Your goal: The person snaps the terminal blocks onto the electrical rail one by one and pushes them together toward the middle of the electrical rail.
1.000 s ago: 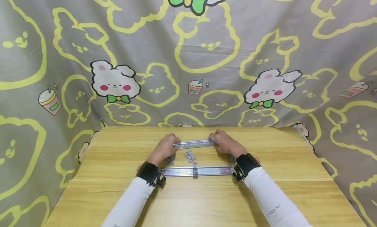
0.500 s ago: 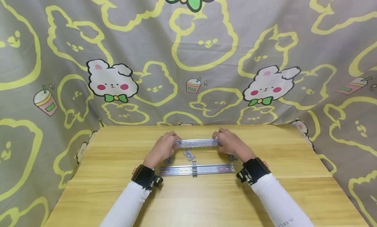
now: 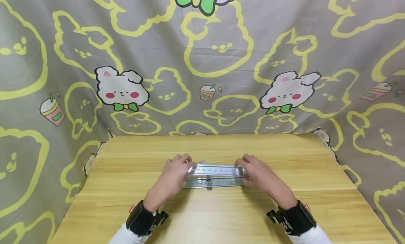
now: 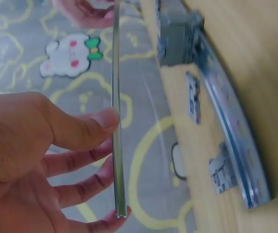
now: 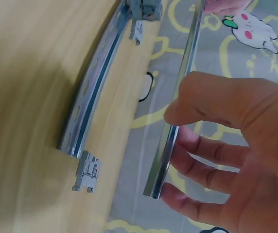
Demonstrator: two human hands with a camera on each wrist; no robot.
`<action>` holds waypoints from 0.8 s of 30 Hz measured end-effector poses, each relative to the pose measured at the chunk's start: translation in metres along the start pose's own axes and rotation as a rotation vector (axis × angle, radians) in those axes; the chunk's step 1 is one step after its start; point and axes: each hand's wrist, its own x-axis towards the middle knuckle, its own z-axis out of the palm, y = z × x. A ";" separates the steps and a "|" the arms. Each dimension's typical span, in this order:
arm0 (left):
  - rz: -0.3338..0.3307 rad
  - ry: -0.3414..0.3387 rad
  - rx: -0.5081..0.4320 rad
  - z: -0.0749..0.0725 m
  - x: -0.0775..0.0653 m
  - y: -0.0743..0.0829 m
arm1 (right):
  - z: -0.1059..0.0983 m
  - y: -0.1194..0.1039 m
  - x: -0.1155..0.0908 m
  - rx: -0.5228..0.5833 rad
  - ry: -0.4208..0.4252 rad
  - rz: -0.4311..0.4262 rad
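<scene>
Both hands hold a slotted metal DIN rail (image 3: 216, 170) off the table, one at each end. My left hand (image 3: 174, 173) pinches its left end, with the thumb on one side and fingers on the other. My right hand (image 3: 261, 175) grips the right end in the same way. On the table just below lies a second DIN rail (image 3: 227, 182), bearing a small stack of grey terminal blocks (image 3: 209, 183) near its middle. In the head view the raised rail and the hands hide most of the loose blocks.
Loose grey terminal blocks lie beyond the lower rail: one block (image 4: 193, 97) near its middle, another block (image 4: 221, 170) by its left end, and a third block (image 5: 88, 172) by its right end. A patterned curtain (image 3: 218, 78) hangs behind the wooden table (image 3: 202, 216).
Both hands have brought the held rail from the far side of the table towards me, close above the lower rail. The loose blocks have become mostly hidden in the head view.
</scene>
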 end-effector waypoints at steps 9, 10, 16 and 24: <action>-0.010 -0.060 0.006 -0.001 -0.035 0.029 | 0.002 -0.018 -0.029 -0.028 0.043 -0.078; -0.015 -0.076 0.003 0.001 -0.038 0.032 | 0.002 -0.020 -0.033 -0.030 0.039 -0.077; -0.049 -0.123 -0.027 0.012 -0.058 0.045 | 0.013 -0.031 -0.051 -0.012 -0.006 -0.066; -0.086 -0.111 -0.100 0.031 -0.074 0.049 | 0.031 -0.036 -0.061 0.045 -0.043 -0.034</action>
